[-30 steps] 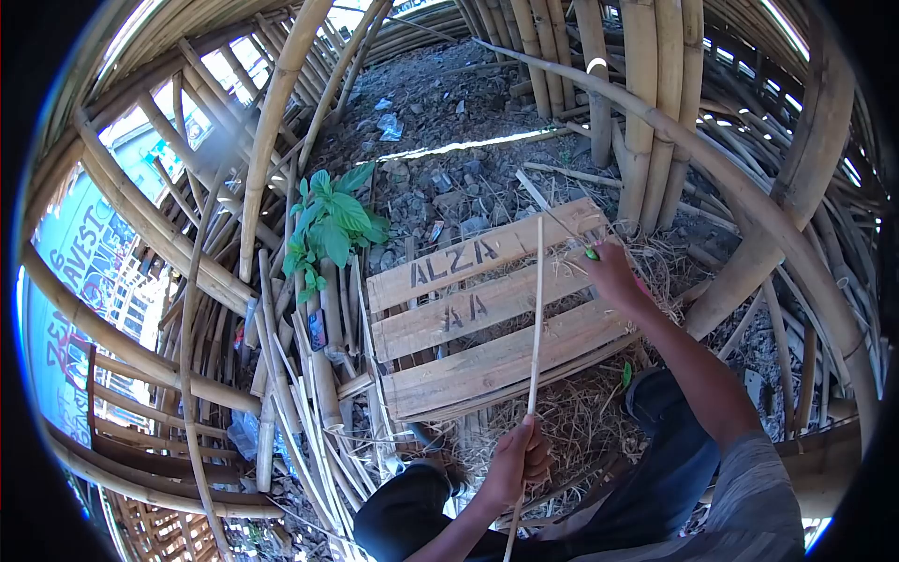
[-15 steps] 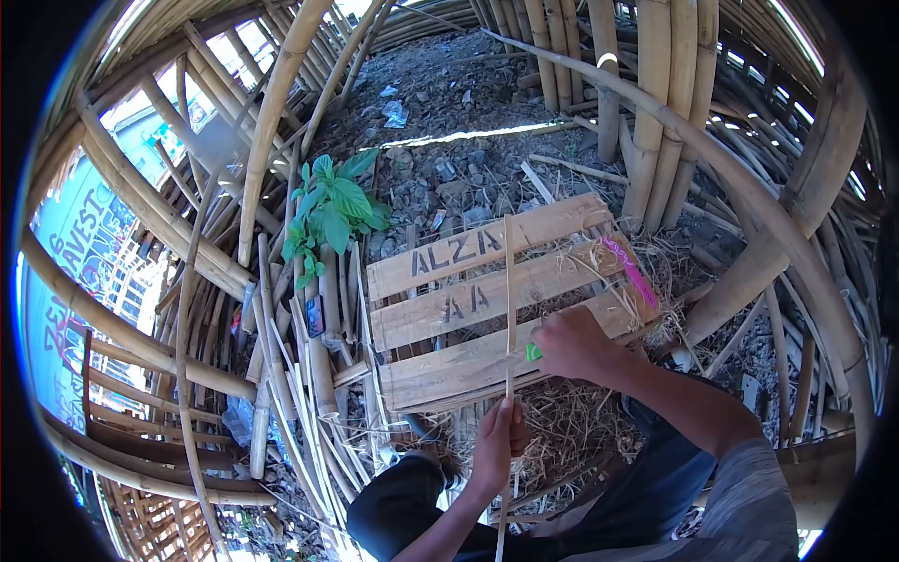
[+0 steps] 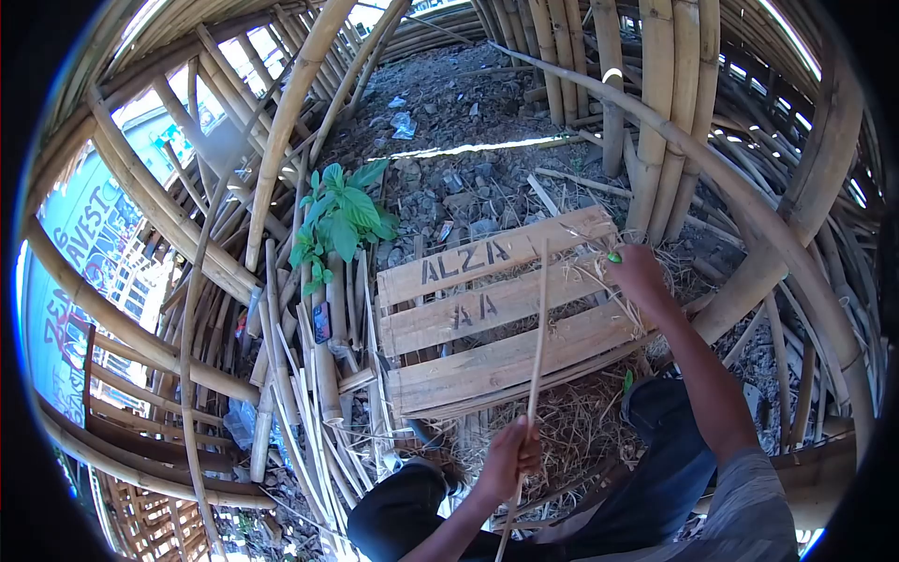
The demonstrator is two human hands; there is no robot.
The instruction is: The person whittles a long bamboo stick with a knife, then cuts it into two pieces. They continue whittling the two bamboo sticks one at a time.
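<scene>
My left hand (image 3: 512, 457) is closed around the lower part of a long, thin bamboo strip (image 3: 538, 347). The strip leans slightly right, its upper end over the slatted wooden crate (image 3: 440, 332), which carries stencilled letters. My right hand (image 3: 642, 279) is closed at the crate's upper right corner, apart from the strip. A bit of green (image 3: 613, 256) shows at its fingers, on what looks like a knife; its blade is hard to make out. Shavings lie on the crate near that hand.
Bamboo shavings (image 3: 562, 436) cover the ground below the crate, between my legs. To the left are cut bamboo pieces (image 3: 323, 375), a phone-like object (image 3: 322, 322) and a leafy green plant (image 3: 342, 215). Thick bamboo poles (image 3: 660, 122) stand at right, with a diagonal pole crossing them.
My right hand has moved up and right, away from the strip. The strip's top has tipped rightward. A pink item seen on the crate's right side no longer shows.
</scene>
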